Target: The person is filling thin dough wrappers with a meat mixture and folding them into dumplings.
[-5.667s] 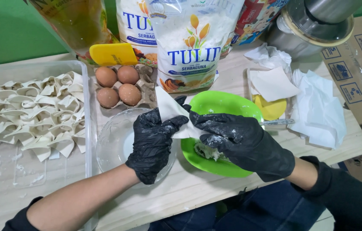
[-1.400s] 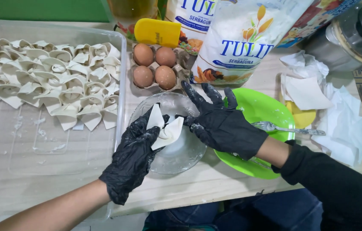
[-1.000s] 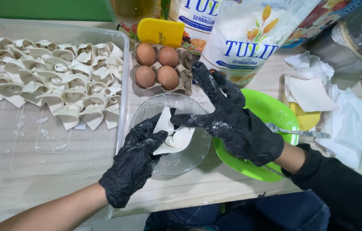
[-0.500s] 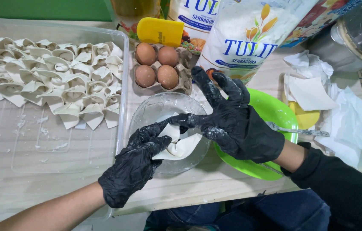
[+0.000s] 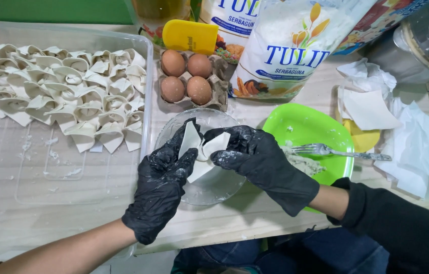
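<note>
Both my hands wear black gloves dusted with flour. My left hand (image 5: 161,187) and my right hand (image 5: 262,162) pinch one white dumpling wrapper (image 5: 200,152) between them, folding it above a clear glass bowl (image 5: 209,187). The wrapper's two upper corners stick up between my fingertips. A green plate (image 5: 300,127) with filling and a fork (image 5: 344,152) lies just right of my right hand. Several folded dumplings (image 5: 67,96) fill the upper part of a clear plastic tray (image 5: 62,172) to the left.
Behind the bowl an egg carton (image 5: 186,81) holds several brown eggs. A flour bag (image 5: 290,45) and a yellow scraper (image 5: 190,36) stand at the back. Loose wrappers and crumpled plastic (image 5: 402,137) lie at the right, beside a metal pot (image 5: 422,40).
My right hand, fingers spread over the wrapper before, has closed on it. Both hands now pinch the wrapper folded above the bowl.
</note>
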